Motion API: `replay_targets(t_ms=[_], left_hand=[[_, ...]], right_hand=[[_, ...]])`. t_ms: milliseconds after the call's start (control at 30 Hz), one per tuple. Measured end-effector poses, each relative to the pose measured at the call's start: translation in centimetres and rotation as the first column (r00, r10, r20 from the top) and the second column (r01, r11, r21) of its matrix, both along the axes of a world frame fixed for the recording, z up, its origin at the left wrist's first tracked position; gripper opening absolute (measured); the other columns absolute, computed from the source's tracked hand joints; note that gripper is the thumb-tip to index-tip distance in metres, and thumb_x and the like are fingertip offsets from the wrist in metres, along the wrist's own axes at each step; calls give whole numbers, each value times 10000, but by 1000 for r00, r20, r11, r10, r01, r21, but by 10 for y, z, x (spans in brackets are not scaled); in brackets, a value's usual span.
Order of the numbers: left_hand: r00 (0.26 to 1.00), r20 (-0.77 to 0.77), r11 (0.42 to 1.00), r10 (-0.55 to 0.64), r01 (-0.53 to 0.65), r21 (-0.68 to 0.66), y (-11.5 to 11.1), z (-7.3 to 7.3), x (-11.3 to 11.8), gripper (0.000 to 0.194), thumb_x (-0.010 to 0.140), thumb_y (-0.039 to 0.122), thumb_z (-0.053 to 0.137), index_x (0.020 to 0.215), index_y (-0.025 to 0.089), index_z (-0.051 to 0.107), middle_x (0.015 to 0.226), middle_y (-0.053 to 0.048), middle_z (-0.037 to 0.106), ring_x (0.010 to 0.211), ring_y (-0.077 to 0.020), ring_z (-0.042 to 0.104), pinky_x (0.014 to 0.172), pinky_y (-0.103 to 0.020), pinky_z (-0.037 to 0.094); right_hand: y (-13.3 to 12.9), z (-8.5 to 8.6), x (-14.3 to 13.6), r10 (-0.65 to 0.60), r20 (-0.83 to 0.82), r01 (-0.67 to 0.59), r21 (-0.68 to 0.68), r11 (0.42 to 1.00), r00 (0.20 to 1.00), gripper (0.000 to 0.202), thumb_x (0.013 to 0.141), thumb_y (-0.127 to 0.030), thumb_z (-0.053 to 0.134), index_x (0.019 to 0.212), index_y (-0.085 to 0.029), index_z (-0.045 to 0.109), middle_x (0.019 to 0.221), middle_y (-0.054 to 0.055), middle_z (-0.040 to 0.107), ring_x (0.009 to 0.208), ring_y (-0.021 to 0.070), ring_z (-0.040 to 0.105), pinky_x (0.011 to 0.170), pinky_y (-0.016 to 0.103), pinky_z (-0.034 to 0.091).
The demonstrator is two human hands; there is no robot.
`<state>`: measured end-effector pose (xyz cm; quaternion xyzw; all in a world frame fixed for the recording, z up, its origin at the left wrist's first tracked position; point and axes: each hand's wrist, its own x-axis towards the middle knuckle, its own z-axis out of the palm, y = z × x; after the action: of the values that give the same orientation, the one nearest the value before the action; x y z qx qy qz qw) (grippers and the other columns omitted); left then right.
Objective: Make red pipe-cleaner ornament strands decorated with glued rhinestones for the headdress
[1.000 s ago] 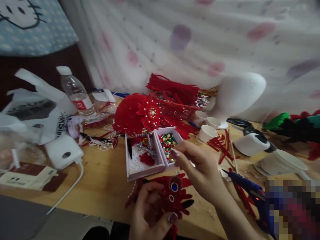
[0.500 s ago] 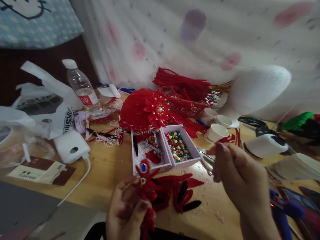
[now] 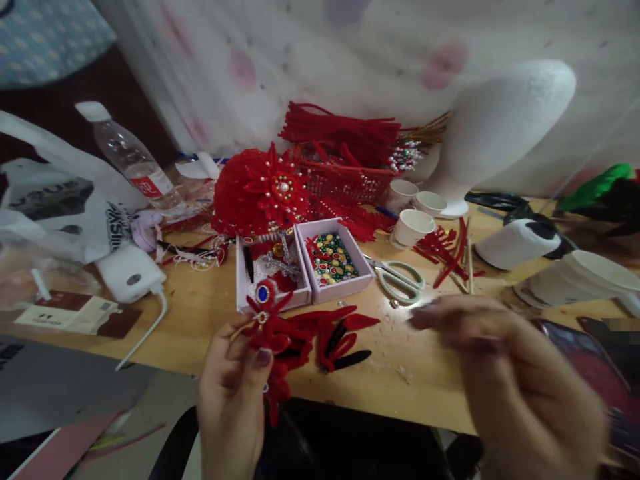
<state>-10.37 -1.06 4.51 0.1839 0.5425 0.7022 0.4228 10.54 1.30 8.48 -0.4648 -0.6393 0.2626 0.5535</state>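
Note:
Between the thumb and fingers of my left hand (image 3: 235, 387) is a red fuzzy flower ornament (image 3: 270, 333) with a blue gem in a silvery setting at its top. My right hand (image 3: 515, 373) is raised over the right side of the table, smeared by motion. Its fingers look curled, and whether they hold anything does not show. Pale-handled scissors (image 3: 400, 281) lie just beyond its fingertips. Red and black fuzzy petals (image 3: 345, 340) lie on the table between my hands. Behind them stand a white box of beads and trims (image 3: 273, 300) and another white box of gold and green beads (image 3: 345, 290).
A red beaded flower headpiece (image 3: 240, 193) rests behind the boxes, beside a red basket (image 3: 345, 183) with red fuzzy stems. Paper cups (image 3: 413, 230), a white foam head (image 3: 500, 127) and a thread spool (image 3: 515, 245) stand right. Left are a bottle (image 3: 135, 160) and a white power bank (image 3: 130, 273).
The view has shifted, so the table items sit higher and further left. My right hand has come closer and uncovered the scissors. My left hand still holds the flower ornament.

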Motion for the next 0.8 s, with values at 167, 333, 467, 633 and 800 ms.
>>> replay_targets(t_ms=[167,333,467,633,800], left_hand=[[995,-3,994,-103,103,42,-8,2,33,498,685,405,850,1058,185,604,937,-60,758,743,-187,739,549,-194,562],[976,-45,973,-212,216,82,-14,-2,50,448,752,362,810,1086,179,574,994,-92,750,836,-210,745,641,-232,586],[952,-49,948,-303,306,81,-17,-2,62,466,785,346,790,1148,217,527,1028,-72,748,876,-191,744,698,-218,583],[917,-114,919,-383,390,53,-23,2,77,490,767,331,802,1137,214,502,988,-74,760,856,-201,749,671,-226,593],[936,-124,944,-328,331,3,-29,9,88,494,730,352,816,1101,212,522,947,-53,764,820,-180,738,654,-209,573]], right_hand=[[-9,-19,-25,280,-259,-335,-198,921,924,208,1062,-291,428,1188,-278,594,627,-45,546,500,91,565,532,186,528],[-23,-42,2,69,-332,-209,-407,889,941,359,1004,-480,529,842,-188,661,362,-78,395,259,63,358,310,139,344],[-22,-40,16,102,-323,-190,-254,948,941,369,981,-469,566,750,-206,682,401,-48,482,315,74,454,356,132,397],[-19,-33,10,254,-342,-354,-274,894,905,135,865,-382,730,923,-263,750,877,28,664,774,143,631,582,166,501],[-21,-39,17,231,-425,-371,-282,885,875,165,886,-335,709,764,-225,721,729,-8,591,597,74,490,471,135,358]])
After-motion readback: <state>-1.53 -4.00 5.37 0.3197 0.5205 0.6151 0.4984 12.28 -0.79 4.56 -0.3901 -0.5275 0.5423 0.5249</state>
